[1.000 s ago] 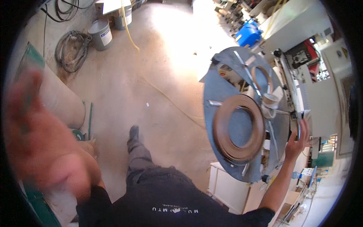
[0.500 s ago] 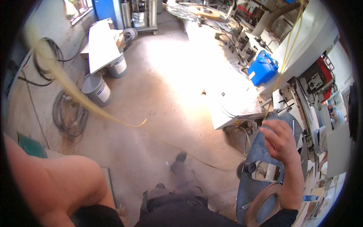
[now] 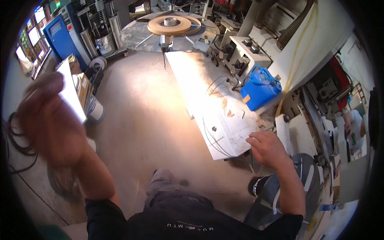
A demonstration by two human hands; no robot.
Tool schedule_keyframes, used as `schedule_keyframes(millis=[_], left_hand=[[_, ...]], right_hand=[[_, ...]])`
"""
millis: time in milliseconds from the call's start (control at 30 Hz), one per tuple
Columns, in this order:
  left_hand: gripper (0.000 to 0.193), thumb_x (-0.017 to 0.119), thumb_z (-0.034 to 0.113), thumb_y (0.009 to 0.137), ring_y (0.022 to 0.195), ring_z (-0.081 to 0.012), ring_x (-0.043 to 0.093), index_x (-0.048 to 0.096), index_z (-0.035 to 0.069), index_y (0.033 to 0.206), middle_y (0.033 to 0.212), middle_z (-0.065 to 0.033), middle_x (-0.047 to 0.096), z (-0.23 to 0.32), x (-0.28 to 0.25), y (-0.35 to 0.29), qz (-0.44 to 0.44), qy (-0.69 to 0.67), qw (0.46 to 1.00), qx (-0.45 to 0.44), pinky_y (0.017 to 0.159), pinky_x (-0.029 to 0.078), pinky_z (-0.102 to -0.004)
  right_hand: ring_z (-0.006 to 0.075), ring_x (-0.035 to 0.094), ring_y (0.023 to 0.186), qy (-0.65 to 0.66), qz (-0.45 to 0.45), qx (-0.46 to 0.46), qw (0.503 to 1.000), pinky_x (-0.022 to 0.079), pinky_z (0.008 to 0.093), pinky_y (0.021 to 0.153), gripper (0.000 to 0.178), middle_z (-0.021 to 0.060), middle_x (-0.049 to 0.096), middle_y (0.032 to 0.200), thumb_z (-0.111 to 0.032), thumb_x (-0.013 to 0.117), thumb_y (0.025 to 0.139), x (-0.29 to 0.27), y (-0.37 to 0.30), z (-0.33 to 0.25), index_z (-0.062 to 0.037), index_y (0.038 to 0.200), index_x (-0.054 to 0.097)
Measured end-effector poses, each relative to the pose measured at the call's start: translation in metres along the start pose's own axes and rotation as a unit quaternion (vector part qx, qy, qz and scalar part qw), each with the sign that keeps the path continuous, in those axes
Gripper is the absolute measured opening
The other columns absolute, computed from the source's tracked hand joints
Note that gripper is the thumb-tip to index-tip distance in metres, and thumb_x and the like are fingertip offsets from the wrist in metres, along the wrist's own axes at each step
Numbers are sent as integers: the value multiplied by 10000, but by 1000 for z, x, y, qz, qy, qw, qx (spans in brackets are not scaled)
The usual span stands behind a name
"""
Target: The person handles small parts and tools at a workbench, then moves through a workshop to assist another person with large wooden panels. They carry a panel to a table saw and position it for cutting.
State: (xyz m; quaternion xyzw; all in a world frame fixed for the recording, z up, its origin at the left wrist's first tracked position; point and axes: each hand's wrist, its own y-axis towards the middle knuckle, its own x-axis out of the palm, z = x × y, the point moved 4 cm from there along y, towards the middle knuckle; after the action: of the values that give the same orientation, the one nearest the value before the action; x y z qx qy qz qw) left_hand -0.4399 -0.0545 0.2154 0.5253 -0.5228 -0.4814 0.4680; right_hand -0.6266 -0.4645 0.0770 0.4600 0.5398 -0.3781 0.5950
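Observation:
My left hand [image 3: 52,124] is raised at the left, smeared by motion, so its fingers cannot be read. It covers part of a white board [image 3: 73,90] behind it. My right hand [image 3: 268,150] hangs at the near corner of a white machine bed [image 3: 230,134], fingers loosely bent and nothing visible in them. Whether its fingertips touch the bed, I cannot tell. Below that hand is a grey disc-shaped reel plate [image 3: 262,204], partly hidden by my forearm. Thin dark cables [image 3: 206,128] loop over the bed's corner.
A blue jerrycan [image 3: 260,89] stands on the bed's right side. At the far end a round clear table [image 3: 132,34] carries a roll of brown banding [image 3: 170,26]. Left are a blue cabinet [image 3: 66,40], a grey bucket [image 3: 96,110] and coiled hoses [image 3: 20,140]. Another person [image 3: 354,128] stands far right.
My left arm has swung forward and up. My right hand is lower and closer to the bed. The view has shifted forward, and the pale yellow strip crossing the left side is gone from there.

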Motion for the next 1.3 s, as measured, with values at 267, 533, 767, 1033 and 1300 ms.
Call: schedule_keyframes(millis=[267,533,767,1033,1300], left_hand=[[233,641,170,876,867,-235,695,687,-3,1026,950,-143,716,-346,159,-160,-314,37,866,-388,804,529,-329],[288,574,279,908,957,-360,648,694,49,1033,1023,-168,694,-571,306,-257,-545,121,768,-312,861,497,-459],[223,603,255,874,900,-336,639,722,66,888,887,-143,693,-607,329,-280,-582,24,770,-260,813,495,-439],[151,609,153,930,788,-167,642,656,9,916,820,-77,681,-617,312,-219,-471,-195,739,-440,748,508,-297],[215,570,175,979,671,-157,654,614,-32,941,791,-123,688,-585,289,-145,-321,-425,672,-514,632,527,-267]], right_hand=[[279,627,940,19,-32,50,998,493,407,808,284,78,667,1010,-60,665,733,43,155,76,-80,1016,671],[234,605,982,69,-73,81,992,462,366,848,311,52,644,1043,-88,683,761,101,321,112,-87,1071,654],[248,624,892,104,-68,149,981,489,370,777,294,57,654,987,-70,671,742,109,349,139,-82,1035,668],[255,629,879,133,-36,165,977,497,374,775,295,71,656,981,-53,661,740,116,371,162,-69,1034,674],[262,635,887,137,-2,155,978,502,375,784,282,79,666,970,-54,661,745,110,386,162,-69,1026,682]])
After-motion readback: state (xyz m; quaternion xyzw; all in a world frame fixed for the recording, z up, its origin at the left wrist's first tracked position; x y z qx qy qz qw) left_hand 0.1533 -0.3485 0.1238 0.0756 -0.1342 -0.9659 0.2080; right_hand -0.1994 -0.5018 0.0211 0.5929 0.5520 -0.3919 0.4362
